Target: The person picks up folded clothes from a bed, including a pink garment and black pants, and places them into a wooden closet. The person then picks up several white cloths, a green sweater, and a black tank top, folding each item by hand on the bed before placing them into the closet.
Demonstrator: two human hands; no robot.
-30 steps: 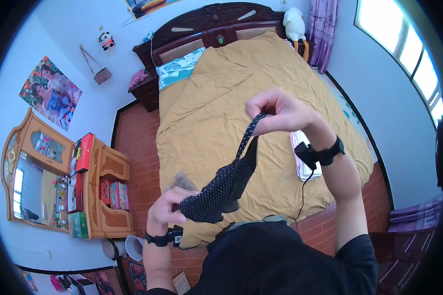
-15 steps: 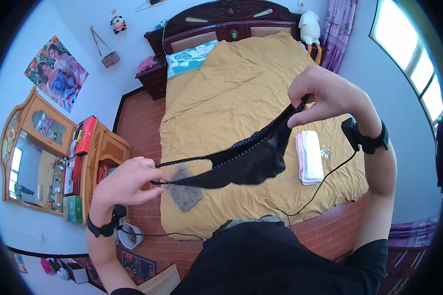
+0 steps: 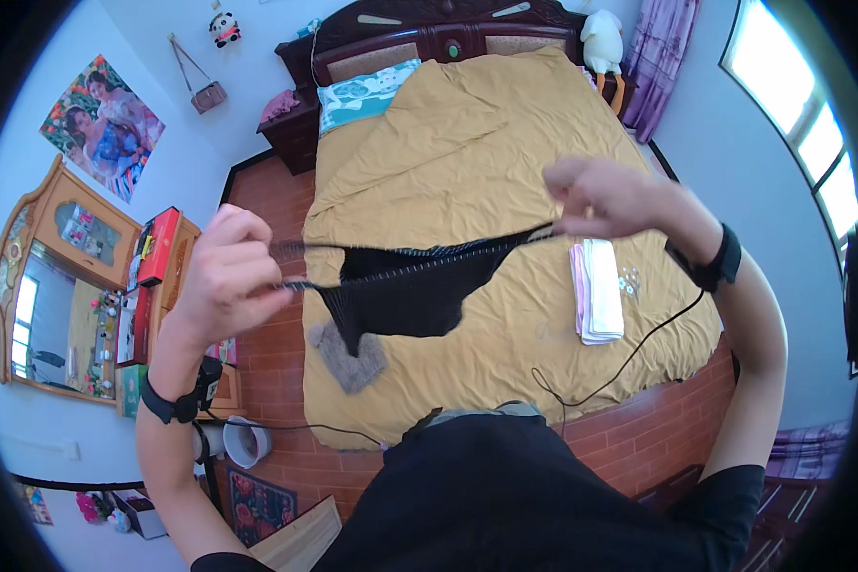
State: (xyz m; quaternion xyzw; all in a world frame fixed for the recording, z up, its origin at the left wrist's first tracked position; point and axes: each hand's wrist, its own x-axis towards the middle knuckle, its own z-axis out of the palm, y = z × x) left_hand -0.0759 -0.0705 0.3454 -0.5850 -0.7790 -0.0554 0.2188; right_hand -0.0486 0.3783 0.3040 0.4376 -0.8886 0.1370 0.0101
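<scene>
A black stretchy garment [image 3: 405, 298] with thin straps and a light-stitched edge is held taut in the air above the bed [image 3: 439, 181]. My left hand [image 3: 229, 276] is closed on its straps at the left end. At the other end, my right hand [image 3: 605, 197], slightly blurred, pinches the narrow strap between thumb and fingers. The body of the garment sags between the two hands. Beneath its left part lies a fuzzy grey cloth [image 3: 353, 362] on the yellow bedspread. Folded white cloths [image 3: 601, 291], with a pink one at their side, lie below my right hand.
Cables run from bands on both wrists across the bed's near edge. A mirrored wooden dresser [image 3: 86, 210] with boxes stands left, a white bin [image 3: 248, 441] on the floor near it. A dark nightstand [image 3: 291, 133] and a white plush bird [image 3: 602, 43] flank the headboard.
The garment has swung to nearly level and is pulled out wider. My left hand has risen and moved left; my right hand has lowered.
</scene>
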